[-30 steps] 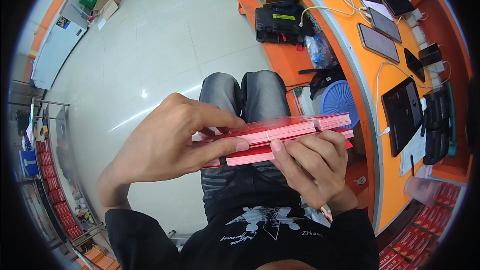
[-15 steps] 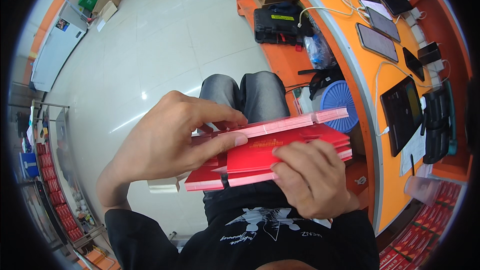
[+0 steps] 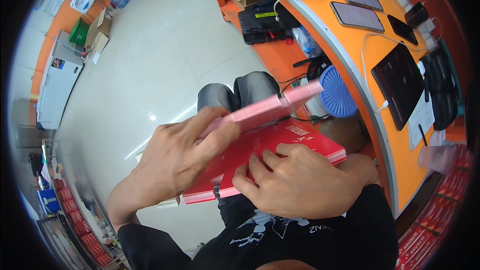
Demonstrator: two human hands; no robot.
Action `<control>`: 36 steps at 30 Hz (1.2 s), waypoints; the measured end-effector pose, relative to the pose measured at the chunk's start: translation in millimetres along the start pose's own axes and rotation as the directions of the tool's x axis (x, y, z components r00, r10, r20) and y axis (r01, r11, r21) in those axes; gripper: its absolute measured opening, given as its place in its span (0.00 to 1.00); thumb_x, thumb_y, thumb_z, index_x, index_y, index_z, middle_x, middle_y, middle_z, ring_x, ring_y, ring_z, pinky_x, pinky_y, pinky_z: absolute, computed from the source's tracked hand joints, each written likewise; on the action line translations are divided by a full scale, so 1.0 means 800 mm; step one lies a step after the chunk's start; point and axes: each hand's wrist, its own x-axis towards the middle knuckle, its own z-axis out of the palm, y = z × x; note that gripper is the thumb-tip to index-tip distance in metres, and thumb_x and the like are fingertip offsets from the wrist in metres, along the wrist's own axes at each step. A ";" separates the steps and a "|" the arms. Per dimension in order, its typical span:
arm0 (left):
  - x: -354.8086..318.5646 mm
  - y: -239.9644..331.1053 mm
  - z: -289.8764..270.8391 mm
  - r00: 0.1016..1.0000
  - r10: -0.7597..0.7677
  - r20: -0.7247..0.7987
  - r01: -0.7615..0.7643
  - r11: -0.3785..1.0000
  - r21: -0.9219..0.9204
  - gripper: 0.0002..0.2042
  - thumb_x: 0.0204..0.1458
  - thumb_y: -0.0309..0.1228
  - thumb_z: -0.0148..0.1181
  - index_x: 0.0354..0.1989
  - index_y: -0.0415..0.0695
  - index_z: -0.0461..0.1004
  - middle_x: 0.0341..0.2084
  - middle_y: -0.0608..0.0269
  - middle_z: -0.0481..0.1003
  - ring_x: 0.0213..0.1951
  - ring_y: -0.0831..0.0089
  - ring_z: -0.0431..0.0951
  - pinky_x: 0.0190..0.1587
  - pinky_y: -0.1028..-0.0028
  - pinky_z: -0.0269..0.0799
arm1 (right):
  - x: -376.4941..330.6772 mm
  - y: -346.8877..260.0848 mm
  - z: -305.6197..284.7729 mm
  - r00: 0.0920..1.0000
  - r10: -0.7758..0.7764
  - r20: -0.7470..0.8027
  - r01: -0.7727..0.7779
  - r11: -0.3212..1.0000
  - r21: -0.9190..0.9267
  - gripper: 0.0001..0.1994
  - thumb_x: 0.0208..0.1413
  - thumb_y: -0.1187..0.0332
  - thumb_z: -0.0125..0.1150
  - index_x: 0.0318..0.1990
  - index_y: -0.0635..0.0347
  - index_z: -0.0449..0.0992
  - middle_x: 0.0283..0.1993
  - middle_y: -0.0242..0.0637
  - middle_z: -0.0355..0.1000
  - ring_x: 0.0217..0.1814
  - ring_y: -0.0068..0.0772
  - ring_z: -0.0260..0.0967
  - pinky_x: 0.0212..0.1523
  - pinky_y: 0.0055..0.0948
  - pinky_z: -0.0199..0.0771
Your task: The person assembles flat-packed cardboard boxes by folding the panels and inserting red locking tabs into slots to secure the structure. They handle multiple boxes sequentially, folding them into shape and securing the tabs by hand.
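Note:
My left hand (image 3: 182,147) pinches a tilted upper stack of flat red card sheets (image 3: 265,111) between thumb and fingers. The pale pink cut edges of that stack face up, and a notch breaks its line. Under it, over my lap, lies a second stack of red card sheets (image 3: 320,145) with pale print on its top face. Bent fingers of my right hand (image 3: 295,177) press on this lower stack near its close edge, and the palm hides part of it. At their left ends, my left hand covers both stacks.
On the right, an orange desk (image 3: 345,32) carries phones, a laptop (image 3: 400,82), cables and a clear cup (image 3: 436,159). A blue round lid (image 3: 339,91) and black case (image 3: 265,26) sit below. Red packs (image 3: 430,225) fill the lower right corner. A white fridge (image 3: 60,77) stands far left.
My left hand has tipped the upper stack further up, away from the lower one. My right hand has shifted left and flattened over the lower stack. The head view has turned slightly.

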 end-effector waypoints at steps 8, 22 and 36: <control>0.005 0.000 -0.021 0.987 -0.061 0.152 0.096 0.967 -0.238 0.26 0.52 0.51 0.72 0.49 0.42 0.78 0.58 0.44 0.71 0.46 0.49 0.81 0.47 0.57 0.78 | -0.001 0.035 -0.006 0.993 0.110 -0.040 -0.108 0.992 0.066 0.07 0.46 0.69 0.66 0.28 0.58 0.73 0.19 0.37 0.72 0.21 0.31 0.75 0.21 0.31 0.62; -0.020 0.028 0.025 1.000 0.030 -0.005 -0.029 0.991 0.128 0.15 0.41 0.25 0.72 0.36 0.41 0.74 0.51 0.56 0.75 0.43 0.61 0.80 0.38 0.63 0.75 | -0.061 0.131 -0.011 0.890 0.335 -0.309 -0.037 0.729 0.684 0.27 0.60 0.65 0.68 0.66 0.64 0.71 0.64 0.48 0.72 0.67 0.45 0.70 0.62 0.41 0.73; -0.037 0.056 0.019 0.988 -0.084 -0.128 0.113 0.965 0.236 0.15 0.39 0.26 0.75 0.38 0.43 0.79 0.62 0.36 0.68 0.64 0.35 0.69 0.61 0.46 0.69 | -0.057 0.181 0.156 0.794 0.600 0.103 -0.336 0.291 0.896 0.18 0.63 0.63 0.69 0.55 0.64 0.80 0.51 0.40 0.81 0.50 0.26 0.78 0.49 0.29 0.81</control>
